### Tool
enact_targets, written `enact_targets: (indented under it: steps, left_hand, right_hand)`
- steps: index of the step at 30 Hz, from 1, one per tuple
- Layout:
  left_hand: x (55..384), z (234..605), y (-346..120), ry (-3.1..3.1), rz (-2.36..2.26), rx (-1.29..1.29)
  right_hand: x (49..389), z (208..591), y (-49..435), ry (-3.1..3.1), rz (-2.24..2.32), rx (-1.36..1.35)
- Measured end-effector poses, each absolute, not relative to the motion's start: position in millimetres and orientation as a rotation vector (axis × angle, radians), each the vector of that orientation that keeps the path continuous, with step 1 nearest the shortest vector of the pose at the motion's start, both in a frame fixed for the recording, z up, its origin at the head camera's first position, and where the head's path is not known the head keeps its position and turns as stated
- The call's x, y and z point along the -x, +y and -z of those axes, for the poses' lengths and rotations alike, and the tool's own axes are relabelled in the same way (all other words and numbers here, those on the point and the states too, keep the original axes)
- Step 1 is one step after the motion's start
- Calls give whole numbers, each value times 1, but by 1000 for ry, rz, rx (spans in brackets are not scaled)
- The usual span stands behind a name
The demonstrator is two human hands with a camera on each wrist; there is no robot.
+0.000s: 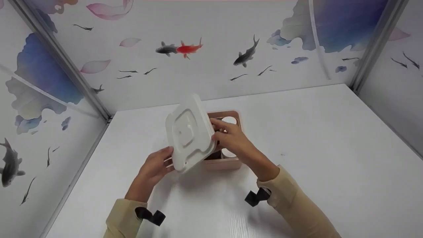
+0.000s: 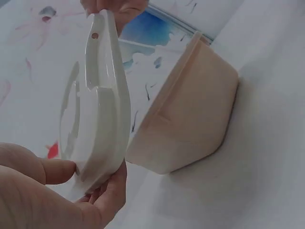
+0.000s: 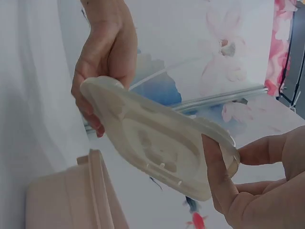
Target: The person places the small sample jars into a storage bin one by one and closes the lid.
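A white plastic lid [image 1: 183, 132] is held up tilted above the table, between both hands. My left hand [image 1: 157, 165] grips its near left edge, thumb on one face and fingers behind, as the left wrist view shows. At the opposite edge my right hand [image 1: 233, 137] pinches the lid between thumb and fingers. Behind and partly under the lid stands a pinkish-beige plastic box [image 1: 224, 164]. Inside it are round white-topped items [image 1: 228, 120] and something dark, partly hidden by the lid and right hand. The right wrist view shows the lid's ribbed underside.
The box rests on a white table [image 1: 314, 148]. Panels printed with fish and petals [image 1: 214, 26] enclose it at the back and sides, joined by grey metal corner posts [image 1: 376, 43]. Each sleeve cuff carries a small black wrist camera [image 1: 152, 216].
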State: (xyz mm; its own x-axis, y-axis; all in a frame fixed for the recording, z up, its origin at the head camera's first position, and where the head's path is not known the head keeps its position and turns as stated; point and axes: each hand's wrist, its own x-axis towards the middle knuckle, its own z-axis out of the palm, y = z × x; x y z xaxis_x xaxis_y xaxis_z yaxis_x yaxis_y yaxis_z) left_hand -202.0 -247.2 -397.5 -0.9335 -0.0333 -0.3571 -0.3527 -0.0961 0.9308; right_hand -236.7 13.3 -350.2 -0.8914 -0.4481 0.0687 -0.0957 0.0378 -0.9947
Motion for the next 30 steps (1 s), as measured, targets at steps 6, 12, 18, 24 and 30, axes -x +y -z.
enact_targets:
  steps: [6,12,18,24,30]
  left_hand:
    - [218,357,-246,2145,-2006,403]
    - [238,345,-229,2350,-1848,397]
    - [255,360,-202,2397,-1783,409]
    - [264,368,-186,2455,-1708,408]
    - [271,373,-181,2541,-1597,383]
  right_hand:
    - [244,345,31,2050,2013,499]
    - [253,348,45,2183,1968,396]
    - [267,356,55,2259,1938,258]
    - [280,360,68,2335,1779,179]
    - [283,364,74,2382,1573,175]
